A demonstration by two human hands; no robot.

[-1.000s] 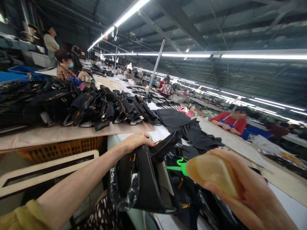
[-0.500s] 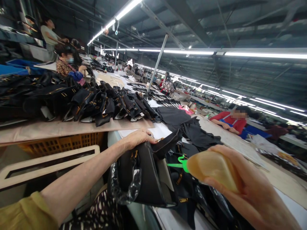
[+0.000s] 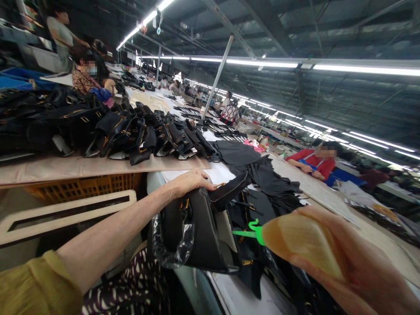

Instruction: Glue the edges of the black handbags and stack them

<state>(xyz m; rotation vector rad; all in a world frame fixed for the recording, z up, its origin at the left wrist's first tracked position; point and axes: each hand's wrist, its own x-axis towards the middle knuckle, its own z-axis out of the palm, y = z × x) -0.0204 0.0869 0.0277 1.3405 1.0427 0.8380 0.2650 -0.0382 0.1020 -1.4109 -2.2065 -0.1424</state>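
My left hand (image 3: 192,183) is closed on the top edge of a black handbag (image 3: 200,227), near a gold zipper end. The bag tilts toward me, with its plastic-wrapped handle (image 3: 173,249) hanging on the near side and the pale lining showing at its open side. In my right hand (image 3: 341,258) lies a squeeze bottle (image 3: 300,240) of amber liquid, held sideways. Its green nozzle (image 3: 247,233) points left at the bag's open side, close to the pale lining; I cannot tell whether the tip touches it.
Many black bags (image 3: 124,131) crowd the table at the left. Black fabric pieces (image 3: 239,155) lie ahead, and more black bags with gold zippers sit under the bottle. A yellow crate (image 3: 85,186) stands below the table edge. A person in red (image 3: 311,159) sits across at the right.
The bottle in my right hand has drawn slightly right and down, its nozzle tip a little farther from the lining. My left hand keeps its hold on the handbag.
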